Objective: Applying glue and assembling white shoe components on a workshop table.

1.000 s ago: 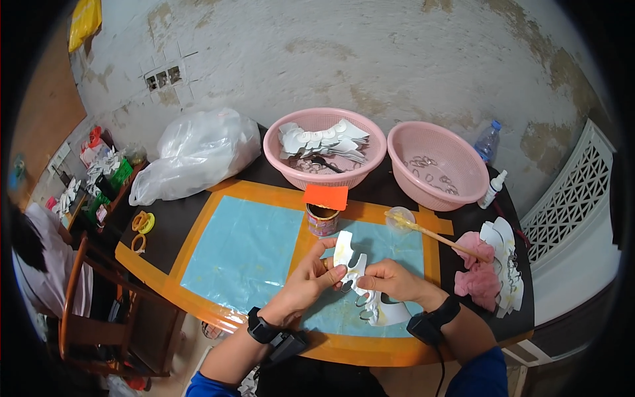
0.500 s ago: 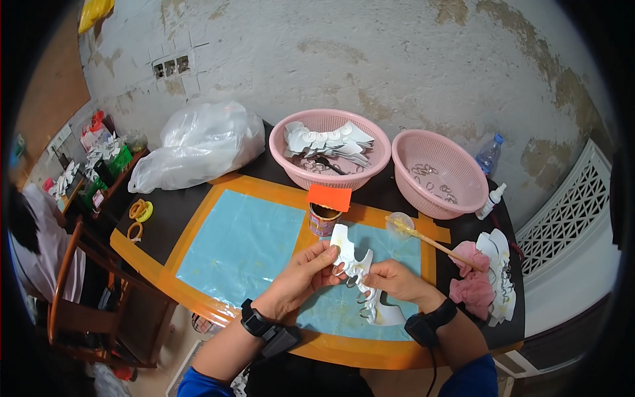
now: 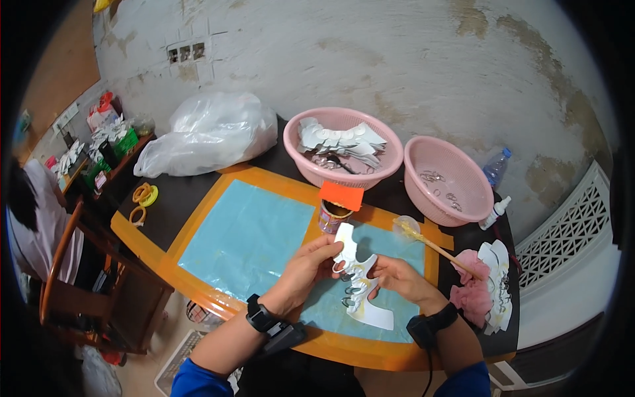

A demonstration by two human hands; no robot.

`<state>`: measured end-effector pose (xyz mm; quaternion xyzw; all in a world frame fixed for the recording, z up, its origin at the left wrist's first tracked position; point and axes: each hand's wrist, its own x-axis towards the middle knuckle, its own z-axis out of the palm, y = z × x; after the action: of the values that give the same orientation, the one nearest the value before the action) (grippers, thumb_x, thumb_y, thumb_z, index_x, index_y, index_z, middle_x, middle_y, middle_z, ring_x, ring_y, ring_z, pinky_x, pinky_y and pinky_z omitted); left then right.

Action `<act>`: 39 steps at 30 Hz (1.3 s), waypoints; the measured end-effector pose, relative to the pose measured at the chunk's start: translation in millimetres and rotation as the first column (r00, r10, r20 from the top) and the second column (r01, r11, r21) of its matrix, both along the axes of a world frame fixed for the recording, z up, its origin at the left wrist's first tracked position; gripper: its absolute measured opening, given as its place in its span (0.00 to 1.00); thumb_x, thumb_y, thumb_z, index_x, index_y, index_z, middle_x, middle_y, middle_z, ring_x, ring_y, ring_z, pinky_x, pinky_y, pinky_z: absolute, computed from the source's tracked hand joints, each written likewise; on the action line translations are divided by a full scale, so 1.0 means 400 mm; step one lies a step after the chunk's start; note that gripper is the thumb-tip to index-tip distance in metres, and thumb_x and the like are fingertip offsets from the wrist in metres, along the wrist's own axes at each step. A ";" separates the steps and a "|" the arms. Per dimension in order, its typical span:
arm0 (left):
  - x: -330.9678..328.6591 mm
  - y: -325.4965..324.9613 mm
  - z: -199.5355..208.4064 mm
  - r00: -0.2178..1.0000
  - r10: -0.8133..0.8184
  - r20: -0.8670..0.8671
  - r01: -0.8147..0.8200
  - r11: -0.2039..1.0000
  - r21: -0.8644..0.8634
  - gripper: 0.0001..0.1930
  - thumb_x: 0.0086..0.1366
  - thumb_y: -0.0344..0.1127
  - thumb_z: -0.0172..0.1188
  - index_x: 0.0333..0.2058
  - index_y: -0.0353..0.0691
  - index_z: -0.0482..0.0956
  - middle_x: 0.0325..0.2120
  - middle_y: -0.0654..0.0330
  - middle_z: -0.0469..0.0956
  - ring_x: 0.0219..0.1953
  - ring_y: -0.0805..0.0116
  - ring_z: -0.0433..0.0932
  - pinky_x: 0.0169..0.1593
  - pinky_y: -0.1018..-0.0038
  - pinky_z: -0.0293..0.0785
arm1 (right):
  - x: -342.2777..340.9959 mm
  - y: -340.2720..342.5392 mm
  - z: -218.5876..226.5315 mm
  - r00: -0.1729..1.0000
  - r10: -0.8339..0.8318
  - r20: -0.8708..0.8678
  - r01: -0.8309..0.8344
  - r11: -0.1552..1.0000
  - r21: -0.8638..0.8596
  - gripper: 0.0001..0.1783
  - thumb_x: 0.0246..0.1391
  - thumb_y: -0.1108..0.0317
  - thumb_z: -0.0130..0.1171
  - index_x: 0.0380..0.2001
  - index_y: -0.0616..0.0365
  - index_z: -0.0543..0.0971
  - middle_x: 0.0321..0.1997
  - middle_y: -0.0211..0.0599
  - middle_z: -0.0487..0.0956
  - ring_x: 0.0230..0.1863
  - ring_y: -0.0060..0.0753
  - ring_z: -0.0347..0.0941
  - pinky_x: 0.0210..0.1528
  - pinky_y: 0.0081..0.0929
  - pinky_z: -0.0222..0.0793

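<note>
Over the blue sheet I hold up a white cut-out strip (image 3: 369, 313) with scalloped edges, yellowish smears and several metal rings along its middle. My left hand (image 3: 307, 270) is closed on its upper end, thumb on top. My right hand (image 3: 407, 283) pinches its right edge near the middle, fingers partly behind it. Just beyond the strip stands a small tin (image 3: 333, 219) with an orange flap (image 3: 341, 195) over its mouth. Right of the tin, a brush-like stick (image 3: 444, 251) lies with its yellow-smeared end on a small clear round dish (image 3: 405, 228).
Two pink baskets stand at the back: one (image 3: 295, 161) holds white strips and rings, the other (image 3: 423, 198) rings. A plastic bag (image 3: 211, 135) lies back left. A pink cloth (image 3: 471, 301) and more white strips (image 3: 497, 284) lie right. A person (image 3: 49, 225) sits far left.
The strip's lower end has swung left, and more of its smeared face shows. My right hand's grip has moved slightly up its edge. The whole view has shifted a little.
</note>
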<state>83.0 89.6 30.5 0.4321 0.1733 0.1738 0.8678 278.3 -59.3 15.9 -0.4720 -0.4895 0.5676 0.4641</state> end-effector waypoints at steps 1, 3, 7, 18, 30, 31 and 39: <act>0.000 0.000 -0.002 1.000 0.022 -0.008 -0.022 1.000 -0.011 0.09 0.71 0.40 0.53 0.41 0.42 0.76 0.29 0.70 0.75 0.31 0.82 0.73 0.35 0.83 0.70 | -0.009 0.004 -0.002 0.999 0.006 0.051 -0.006 1.000 0.000 0.39 0.58 0.40 0.58 0.57 0.65 0.69 0.49 0.36 0.76 0.47 0.26 0.74 0.44 0.25 0.75; -0.010 0.007 -0.009 0.997 0.074 -0.028 -0.075 0.996 -0.043 0.09 0.71 0.39 0.52 0.41 0.42 0.76 0.29 0.69 0.74 0.30 0.81 0.72 0.34 0.82 0.70 | -0.022 0.011 0.008 0.999 0.043 0.023 -0.043 0.999 0.003 0.26 0.64 0.56 0.58 0.56 0.65 0.71 0.48 0.36 0.77 0.45 0.25 0.75 0.45 0.25 0.74; 0.015 0.011 -0.078 0.992 0.027 0.125 -0.020 0.998 -0.063 0.13 0.70 0.41 0.49 0.44 0.40 0.77 0.32 0.67 0.77 0.33 0.80 0.73 0.35 0.79 0.71 | -0.036 0.015 0.022 0.973 -0.068 0.222 0.098 0.987 -0.125 0.16 0.57 0.73 0.55 0.49 0.67 0.76 0.40 0.34 0.80 0.41 0.24 0.75 0.43 0.22 0.72; 0.019 0.010 -0.042 0.991 0.129 0.033 -0.129 0.991 0.017 0.09 0.65 0.36 0.52 0.32 0.34 0.74 0.25 0.61 0.73 0.27 0.74 0.75 0.30 0.74 0.82 | -0.061 0.014 0.004 0.947 -0.221 0.233 0.234 0.972 -0.025 0.13 0.55 0.69 0.59 0.42 0.65 0.76 0.31 0.29 0.78 0.28 0.15 0.71 0.29 0.13 0.66; -0.275 -0.073 0.064 0.975 0.122 0.185 -0.125 0.992 0.005 0.13 0.66 0.33 0.48 0.45 0.34 0.74 0.40 0.59 0.77 0.39 0.71 0.78 0.42 0.74 0.79 | -0.215 -0.017 0.072 0.971 -0.089 0.221 0.088 0.996 0.014 0.09 0.50 0.79 0.64 0.35 0.68 0.77 0.38 0.37 0.80 0.39 0.24 0.74 0.45 0.24 0.70; -0.319 -0.091 0.054 0.976 0.097 0.193 -0.080 0.992 -0.095 0.13 0.66 0.33 0.48 0.46 0.33 0.73 0.41 0.57 0.77 0.39 0.70 0.79 0.43 0.73 0.79 | -0.228 -0.023 0.076 0.948 -0.023 0.317 0.034 0.999 -0.030 0.08 0.49 0.78 0.64 0.33 0.68 0.77 0.35 0.38 0.80 0.38 0.25 0.74 0.45 0.25 0.70; -0.588 -0.271 -0.017 0.858 0.380 0.346 -0.211 0.874 -0.437 0.19 0.68 0.36 0.48 0.53 0.30 0.68 0.49 0.48 0.73 0.48 0.62 0.76 0.51 0.66 0.76 | -0.463 0.036 0.166 0.817 0.439 0.375 -0.484 0.874 0.031 0.09 0.48 0.78 0.64 0.31 0.66 0.74 0.32 0.33 0.77 0.34 0.21 0.71 0.38 0.20 0.66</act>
<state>-152.3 -18.6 23.6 0.1732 0.0780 0.3589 0.9138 93.1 -45.0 82.2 -0.4039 -0.6995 0.5365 0.2445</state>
